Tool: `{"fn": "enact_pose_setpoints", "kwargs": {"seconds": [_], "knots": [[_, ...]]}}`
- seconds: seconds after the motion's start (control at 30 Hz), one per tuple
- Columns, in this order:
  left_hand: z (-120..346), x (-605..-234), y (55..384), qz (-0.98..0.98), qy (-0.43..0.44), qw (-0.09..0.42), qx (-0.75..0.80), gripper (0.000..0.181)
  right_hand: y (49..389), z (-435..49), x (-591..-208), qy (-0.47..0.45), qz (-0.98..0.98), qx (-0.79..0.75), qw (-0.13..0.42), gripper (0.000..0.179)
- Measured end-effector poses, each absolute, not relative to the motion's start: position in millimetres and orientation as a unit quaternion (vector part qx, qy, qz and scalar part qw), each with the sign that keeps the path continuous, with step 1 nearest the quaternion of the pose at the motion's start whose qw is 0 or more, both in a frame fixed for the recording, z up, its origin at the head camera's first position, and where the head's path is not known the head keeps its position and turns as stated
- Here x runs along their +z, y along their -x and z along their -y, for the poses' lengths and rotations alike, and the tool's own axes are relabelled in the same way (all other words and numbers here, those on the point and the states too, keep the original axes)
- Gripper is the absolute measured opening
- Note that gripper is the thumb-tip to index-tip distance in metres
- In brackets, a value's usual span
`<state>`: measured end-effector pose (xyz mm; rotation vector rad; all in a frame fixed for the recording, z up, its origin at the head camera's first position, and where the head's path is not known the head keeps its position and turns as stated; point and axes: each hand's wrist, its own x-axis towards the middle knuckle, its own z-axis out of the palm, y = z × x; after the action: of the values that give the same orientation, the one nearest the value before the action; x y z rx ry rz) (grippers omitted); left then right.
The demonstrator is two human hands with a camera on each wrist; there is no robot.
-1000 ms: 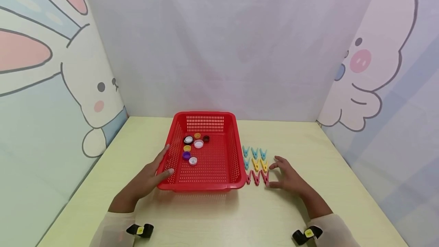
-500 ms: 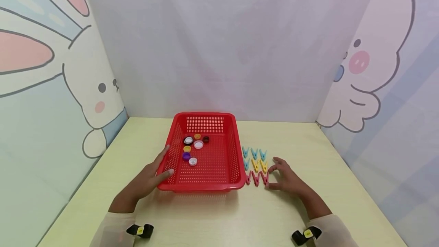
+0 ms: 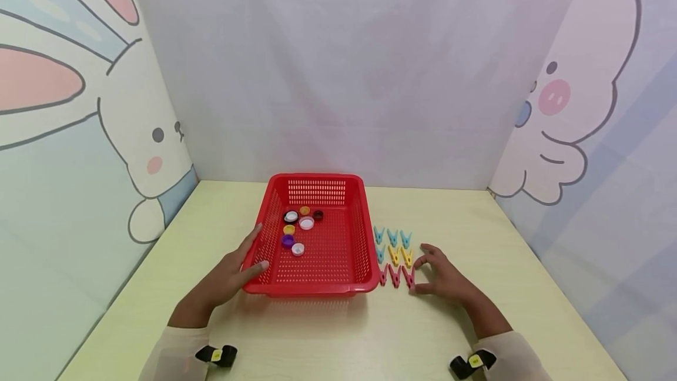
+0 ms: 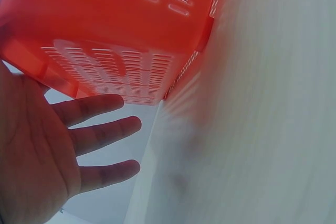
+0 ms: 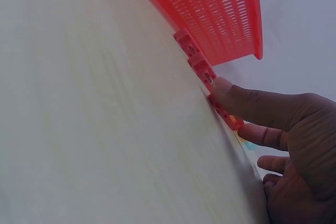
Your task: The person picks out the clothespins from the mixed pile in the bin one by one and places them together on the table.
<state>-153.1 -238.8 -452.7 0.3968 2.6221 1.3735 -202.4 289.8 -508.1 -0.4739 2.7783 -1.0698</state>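
Note:
My left hand [image 3: 228, 275] is at the left side of a red plastic basket [image 3: 312, 288], thumb lying over the rim. In the left wrist view three straight, spread fingers [image 4: 107, 132] show beside the basket's outer wall. On the table, to the basket's right, my right hand [image 3: 441, 275] has thumb and index finger at the two ends of the rightmost red clothespin [image 3: 409, 277]. The right wrist view shows that pin [image 5: 224, 113] between the thumb and index fingertips, other fingers loosely bent. Two more red clothespins [image 3: 395, 276] lie left of it.
Several bottle caps [image 3: 306, 223] in white, yellow, purple, black and brown lie in the basket's left half. Behind the red pins are two yellow clothespins [image 3: 394, 255] and several blue clothespins [image 3: 392, 237]. A grey curtain wall [image 3: 338, 75] stands at the table's back edge.
The right hand's index finger and thumb have closed in slightly on the rightmost red clothespin. The left hand and the basket stay where they were.

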Motion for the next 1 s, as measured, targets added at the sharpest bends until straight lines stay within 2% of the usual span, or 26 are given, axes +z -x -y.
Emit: {"fn": "enact_pose_setpoints", "kwargs": {"seconds": [0.23, 0.5, 0.63, 0.8, 1.0], "knots": [[239, -457, 155, -0.885, -0.145, 0.053, 0.439, 0.102, 202, -292, -508, 0.153, -0.92, -0.356, 0.064, 0.049], [244, -461, 154, -0.886, -0.191, -0.028, 0.422, 0.088, 204, -293, -507, 0.158, -0.915, -0.367, 0.062, 0.063], [247, -461, 154, -0.89, -0.172, -0.045, 0.42, 0.085, 205, -292, -508, 0.153, -0.914, -0.369, 0.069, 0.069], [250, -460, 156, -0.908, -0.14, -0.084, 0.385, 0.079, 205, -290, -509, 0.14, -0.91, -0.382, 0.079, 0.084], [257, -456, 156, -0.933, -0.086, -0.107, 0.332, 0.075, 201, -285, -509, 0.141, -0.914, -0.377, 0.051, 0.106]]}}
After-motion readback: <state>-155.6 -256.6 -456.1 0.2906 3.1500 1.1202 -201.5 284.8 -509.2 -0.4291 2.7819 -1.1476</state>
